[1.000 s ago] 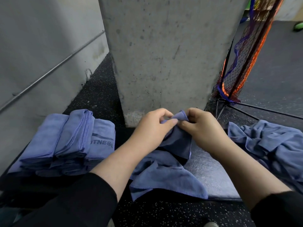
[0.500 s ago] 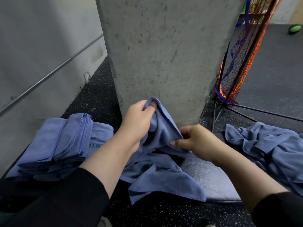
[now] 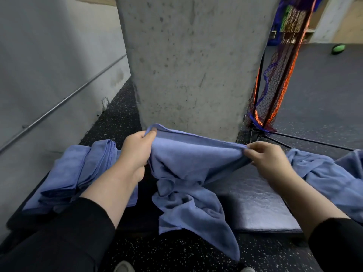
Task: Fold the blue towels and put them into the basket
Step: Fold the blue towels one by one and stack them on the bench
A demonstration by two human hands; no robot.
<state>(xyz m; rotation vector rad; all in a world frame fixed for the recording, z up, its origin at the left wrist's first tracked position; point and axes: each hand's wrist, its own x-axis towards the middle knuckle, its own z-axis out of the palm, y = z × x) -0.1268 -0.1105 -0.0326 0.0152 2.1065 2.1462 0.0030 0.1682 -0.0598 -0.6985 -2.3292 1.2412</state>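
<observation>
- A blue towel (image 3: 188,165) is held stretched along its top edge, one corner pinched by the left hand (image 3: 137,152), the other by the right hand (image 3: 269,156).
- Below the grips, its loose end is draped onto a dark mat (image 3: 255,205).
- Folded towels (image 3: 78,173) are stacked left of the grip; crumpled towels (image 3: 330,173) are heaped right.

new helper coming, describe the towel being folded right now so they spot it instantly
In front of the concrete pillar, between the folded stack and crumpled pile, hangs the blue towel. Only its top edge is stretched between left hand and right hand.
</observation>
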